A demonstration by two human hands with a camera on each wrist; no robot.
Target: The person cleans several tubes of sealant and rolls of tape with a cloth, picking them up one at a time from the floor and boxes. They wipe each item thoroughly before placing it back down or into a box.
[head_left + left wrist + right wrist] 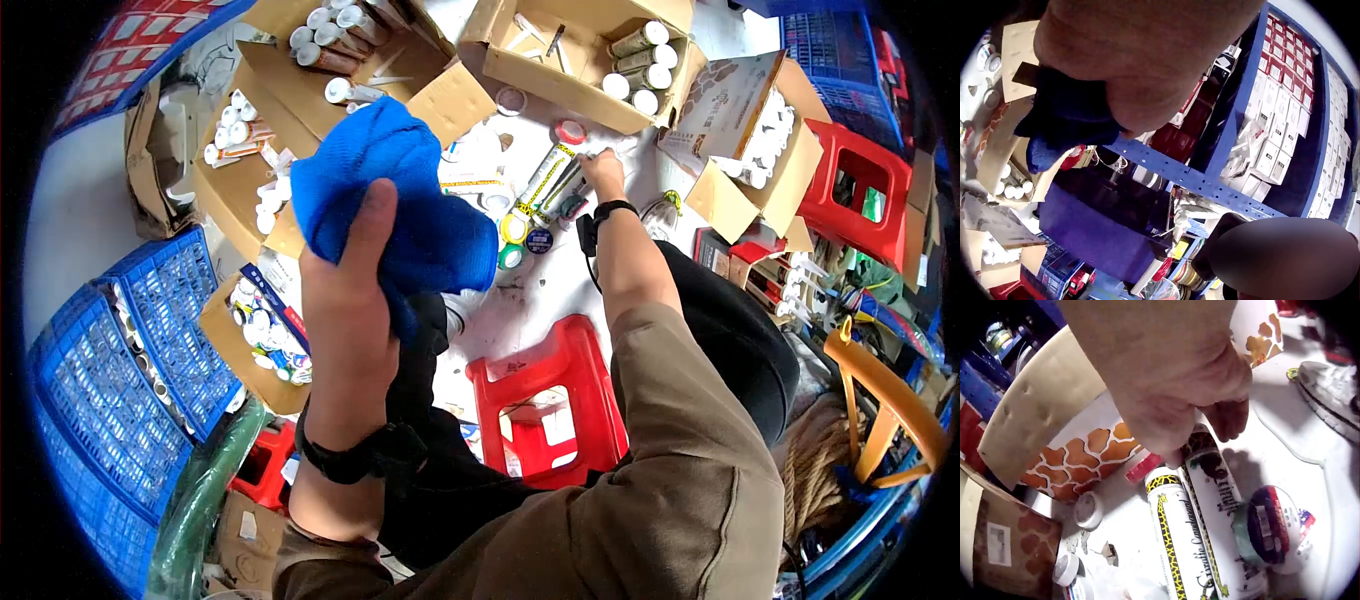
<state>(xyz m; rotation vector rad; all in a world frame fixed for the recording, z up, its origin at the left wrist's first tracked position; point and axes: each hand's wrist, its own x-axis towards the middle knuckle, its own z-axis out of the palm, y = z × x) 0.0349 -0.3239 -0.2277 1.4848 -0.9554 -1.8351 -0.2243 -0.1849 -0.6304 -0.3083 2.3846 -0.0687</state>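
Observation:
A blue knitted cloth (390, 190) is bunched up in the raised left hand (345, 275), whose thumb lies over it. In the left wrist view the same cloth (1069, 122) hangs dark beneath the hand (1129, 81), which hides the fingers. Down on the white surface, the right hand (603, 175) is at the upper end of two tubes lying side by side. The right wrist view has its thumb and curled fingers around the end of the darker-topped tube (1216, 506); the yellow-patterned tube (1172, 540) lies alongside. Rolls of tape (514, 228) sit near the tubes' lower ends.
Open cardboard boxes (590, 95) with white-capped tubes stand around the work area. A red stool (590, 385) is between the legs, another red stool (865, 185) at the right. Blue crates (110, 370) stand at the left. A shelf (1179, 175) holds stacked boxes.

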